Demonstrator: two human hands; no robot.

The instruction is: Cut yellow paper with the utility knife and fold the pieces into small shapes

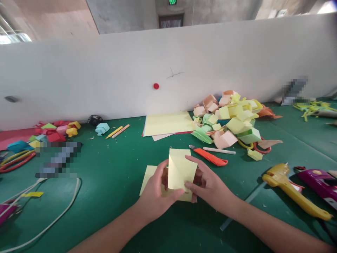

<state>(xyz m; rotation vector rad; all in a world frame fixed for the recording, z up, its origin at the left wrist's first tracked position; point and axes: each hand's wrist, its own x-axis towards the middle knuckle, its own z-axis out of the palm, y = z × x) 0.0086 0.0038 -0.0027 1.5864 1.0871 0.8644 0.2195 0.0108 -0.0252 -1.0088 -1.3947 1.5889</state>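
Between my two hands, over the near middle of the table, is a pale yellow folded paper piece [181, 170] with a flat square front. My left hand [156, 191] grips its left side, the thumb along the lower edge and the fingers partly hidden behind. My right hand [206, 181] pinches the right side, thumb low on the front and a fingertip near the top right corner. A flat pale yellow paper sheet [147, 175] lies on the table beneath, mostly covered by the hands. Just beyond my right hand rests an orange-handled utility knife [210, 156].
At the back right is a heap of folded paper pieces [234, 116], with a white pen [219, 150] before it. A yellow glue gun [295, 191] lies right, a clear glue stick [247, 202] by my forearm. Paper sheets [168, 123] lie behind; a white cable [71, 200] curves left.
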